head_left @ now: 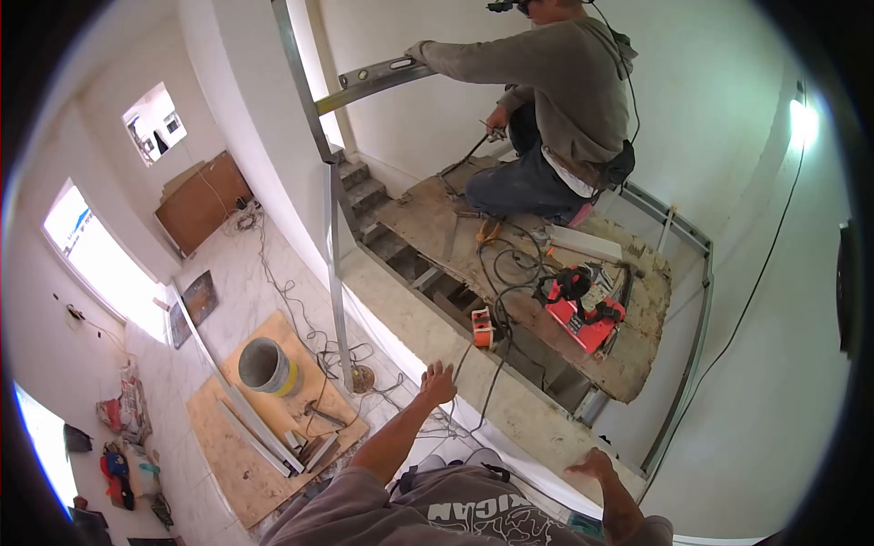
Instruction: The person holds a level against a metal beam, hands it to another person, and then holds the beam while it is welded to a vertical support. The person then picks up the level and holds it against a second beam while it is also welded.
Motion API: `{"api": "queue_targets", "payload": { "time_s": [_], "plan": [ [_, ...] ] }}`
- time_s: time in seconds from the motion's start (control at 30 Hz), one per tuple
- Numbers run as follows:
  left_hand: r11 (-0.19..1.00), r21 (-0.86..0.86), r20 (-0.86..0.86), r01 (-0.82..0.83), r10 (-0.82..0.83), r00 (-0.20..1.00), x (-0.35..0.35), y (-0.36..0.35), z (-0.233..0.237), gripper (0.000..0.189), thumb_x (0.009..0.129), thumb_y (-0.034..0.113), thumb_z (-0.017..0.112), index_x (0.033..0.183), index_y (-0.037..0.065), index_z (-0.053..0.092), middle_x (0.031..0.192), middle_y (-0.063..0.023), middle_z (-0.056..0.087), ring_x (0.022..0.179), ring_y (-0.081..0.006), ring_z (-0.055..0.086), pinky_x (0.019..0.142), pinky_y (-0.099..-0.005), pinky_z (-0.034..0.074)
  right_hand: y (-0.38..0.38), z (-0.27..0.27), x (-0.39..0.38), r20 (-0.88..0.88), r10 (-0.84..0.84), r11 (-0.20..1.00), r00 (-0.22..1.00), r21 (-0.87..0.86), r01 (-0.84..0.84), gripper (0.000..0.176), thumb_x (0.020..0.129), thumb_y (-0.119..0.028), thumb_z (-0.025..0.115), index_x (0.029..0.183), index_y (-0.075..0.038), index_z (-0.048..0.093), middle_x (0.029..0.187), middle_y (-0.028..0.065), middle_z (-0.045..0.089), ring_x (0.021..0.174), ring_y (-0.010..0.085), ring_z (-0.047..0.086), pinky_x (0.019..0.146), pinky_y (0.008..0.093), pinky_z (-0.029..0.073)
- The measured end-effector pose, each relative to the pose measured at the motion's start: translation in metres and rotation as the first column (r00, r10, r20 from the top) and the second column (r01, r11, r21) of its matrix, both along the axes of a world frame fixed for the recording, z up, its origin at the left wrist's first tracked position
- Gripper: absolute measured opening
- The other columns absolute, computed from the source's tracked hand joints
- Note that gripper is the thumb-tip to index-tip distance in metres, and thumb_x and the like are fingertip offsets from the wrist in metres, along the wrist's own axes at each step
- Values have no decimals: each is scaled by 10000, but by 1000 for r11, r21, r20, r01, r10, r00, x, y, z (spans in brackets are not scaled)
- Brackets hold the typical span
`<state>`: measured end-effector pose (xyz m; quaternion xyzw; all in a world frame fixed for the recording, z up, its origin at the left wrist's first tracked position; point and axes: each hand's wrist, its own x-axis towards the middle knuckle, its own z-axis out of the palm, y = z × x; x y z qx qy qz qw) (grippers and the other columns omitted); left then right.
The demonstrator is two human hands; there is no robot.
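Left hand (439,384): had fingers spread beside the long beige concrete ledge (410,314).
Right hand (594,466): was loosely spread over it; touch couldn't be told.
Ledge: ran alongside the rough brown wooden platform (414,217).

Bare left hand (440,384) near pale concrete ledge (401,305); bare right hand (596,464) beside same ledge, contact unclear. Co-worker in grey hooded sweatshirt (574,86) kneels on wooden platform (642,364), holding long metal spirit level (375,84) at thin metal upright (330,218). Yellow-banded grey bucket (264,366) on plywood sheet (214,455).
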<state>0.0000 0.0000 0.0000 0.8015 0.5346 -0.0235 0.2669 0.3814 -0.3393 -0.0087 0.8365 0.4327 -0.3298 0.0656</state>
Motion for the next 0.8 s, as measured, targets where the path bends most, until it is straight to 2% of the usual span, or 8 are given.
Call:
{"api": "queue_targets", "payload": {
  "time_s": [0.07, 0.17, 0.27, 0.37, 0.47, 0.57, 0.8],
  "plan": [
    [1000, 7, -31, 17, -17, 999, -1, 1, 2, 721, 794, 295, 649, 1421, 124, 336, 1499, -238, 186, 1384, -415, 189, 1106, -525, 200, 2, 0, -2, -1, -3, 1000, 1000, 4, 3, 957, 444, -682, 802, 1048, 29, 585, 989, 183, 656, 957, 308, 628, 823, 365, 491],
    [999, -2, -81, 38, -38, 996, 7, 0, 6, 698, 780, 279, 648, 1394, 94, 370, 1479, -283, 197, 1370, -441, 207, 1083, -535, 253, 7, 14, -6, -37, -20, 997, 999, -70, 18, 981, 454, -646, 818, 1125, 20, 556, 1091, 189, 628, 1038, 309, 603, 881, 366, 482],
    [997, -41, -137, 63, -68, 988, 11, 12, -9, 712, 757, 334, 665, 1374, 102, 395, 1473, -295, 202, 1356, -443, 242, 1045, -547, 322, -1, -11, 5, 36, 11, 999, 999, 42, -13, 930, 425, -672, 812, 1009, 23, 608, 969, 189, 661, 937, 325, 632, 821, 374, 490],
    [994, -74, -170, 80, -92, 981, 12, 14, -5, 670, 760, 298, 643, 1358, 102, 414, 1473, -308, 191, 1356, -451, 242, 1019, -553, 359, 1, -6, 5, 11, 8, 1000, 1000, -1, -8, 926, 424, -670, 811, 995, 31, 614, 975, 198, 662, 943, 328, 633, 827, 376, 490],
    [991, -109, -140, 74, -89, 986, 15, 11, 11, 565, 772, 168, 585, 1304, 37, 449, 1456, -347, 187, 1353, -476, 226, 1037, -539, 340, 3, -1, 6, -18, 16, 999, 1000, -31, -17, 926, 422, -669, 811, 977, 47, 617, 975, 203, 665, 941, 325, 638, 818, 374, 496],
    [992, -104, -130, 76, -90, 987, 10, 12, 10, 543, 782, 141, 559, 1308, 60, 456, 1467, -328, 194, 1357, -457, 242, 1041, -529, 342, 3, 9, -1, -4, 24, 999, 1000, 21, -24, 929, 419, -664, 816, 962, 63, 617, 960, 207, 668, 928, 324, 644, 801, 372, 502],
    [987, -128, -145, 102, -120, 982, 5, 17, 8, 564, 808, 146, 527, 1362, 104, 428, 1495, -271, 202, 1365, -418, 266, 1046, -513, 348, 5, 2, 2, -5, 20, 999, 1000, -36, -20, 940, 410, -655, 825, 959, 78, 610, 925, 207, 671, 901, 319, 650, 783, 362, 506]
  ]
}}
